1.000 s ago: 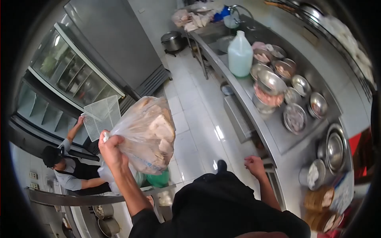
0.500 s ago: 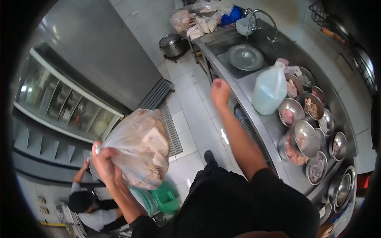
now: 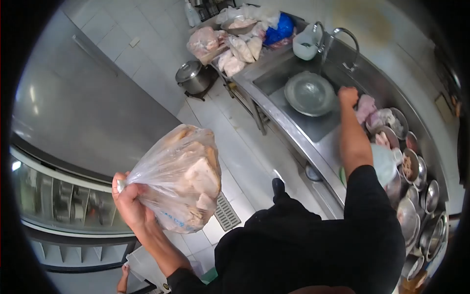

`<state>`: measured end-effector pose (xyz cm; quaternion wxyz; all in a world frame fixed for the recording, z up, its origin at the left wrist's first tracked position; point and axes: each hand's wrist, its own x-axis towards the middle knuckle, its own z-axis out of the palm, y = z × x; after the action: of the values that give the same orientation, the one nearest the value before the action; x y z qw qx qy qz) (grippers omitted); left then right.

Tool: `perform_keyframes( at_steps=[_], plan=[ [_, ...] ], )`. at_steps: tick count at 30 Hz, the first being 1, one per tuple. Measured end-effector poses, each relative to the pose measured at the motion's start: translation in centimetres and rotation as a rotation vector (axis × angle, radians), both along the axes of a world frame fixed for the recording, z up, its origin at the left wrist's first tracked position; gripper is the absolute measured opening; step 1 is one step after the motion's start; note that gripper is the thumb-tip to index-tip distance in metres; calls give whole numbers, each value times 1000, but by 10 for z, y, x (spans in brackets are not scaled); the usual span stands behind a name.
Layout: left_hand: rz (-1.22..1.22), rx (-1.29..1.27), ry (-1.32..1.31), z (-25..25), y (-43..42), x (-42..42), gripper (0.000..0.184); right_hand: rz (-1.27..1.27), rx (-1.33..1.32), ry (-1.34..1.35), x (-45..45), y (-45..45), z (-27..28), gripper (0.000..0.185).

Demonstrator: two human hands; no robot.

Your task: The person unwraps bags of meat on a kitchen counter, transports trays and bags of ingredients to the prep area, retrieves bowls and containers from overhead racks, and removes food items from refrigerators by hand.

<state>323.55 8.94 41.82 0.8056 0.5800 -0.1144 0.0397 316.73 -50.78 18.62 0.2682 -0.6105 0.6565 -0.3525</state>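
Note:
A knotted clear plastic bag of pale, tan-edged pieces that look like meat (image 3: 188, 179) hangs from my left hand (image 3: 132, 201), whose fingers are closed round its gathered neck. It is held up over the floor, in front of the fridge. My right hand (image 3: 348, 96) is over the steel sink (image 3: 318, 128), with its fingers curled in and nothing seen in them; the palm side is hidden. Just left of that hand, a round metal bowl (image 3: 309, 93) sits in the basin. The curved tap (image 3: 348, 46) rises behind it.
Metal bowls of meat (image 3: 410, 164) and a large plastic jug (image 3: 384, 164) crowd the right counter. Bagged meat (image 3: 242, 49) lies on a side table beyond the sink. A lidded pot (image 3: 193, 78) stands low by the wall. Another person's hand (image 3: 126, 269) shows at bottom left.
My right hand has moved right from above the floor to over the sink. My left hand still holds the bag. The view has turned, and the other person is mostly out of sight.

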Motion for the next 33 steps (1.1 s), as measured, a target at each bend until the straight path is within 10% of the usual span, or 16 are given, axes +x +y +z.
perform_keyframes(
  at_steps=[8,19,23,27,29,33],
  plan=[
    [71,-6,-50,17,-58,132,27,164,-270,351,31,-147,-75,59],
    [-28,-4,25,11,-152,304,24,-380,-334,499,69,-142,-51,57],
    [-245,28,19,5,-194,381,23,-175,-624,654,46,-165,-58,53],
    [-371,136,-20,4,-261,449,21,-132,-272,560,12,-191,-62,59],
    [-392,203,-47,4,-298,474,20,-29,57,84,-10,-184,-65,59],
    [-607,183,-119,-1,-375,520,19,-31,12,219,-46,-113,-68,38]
  ],
)
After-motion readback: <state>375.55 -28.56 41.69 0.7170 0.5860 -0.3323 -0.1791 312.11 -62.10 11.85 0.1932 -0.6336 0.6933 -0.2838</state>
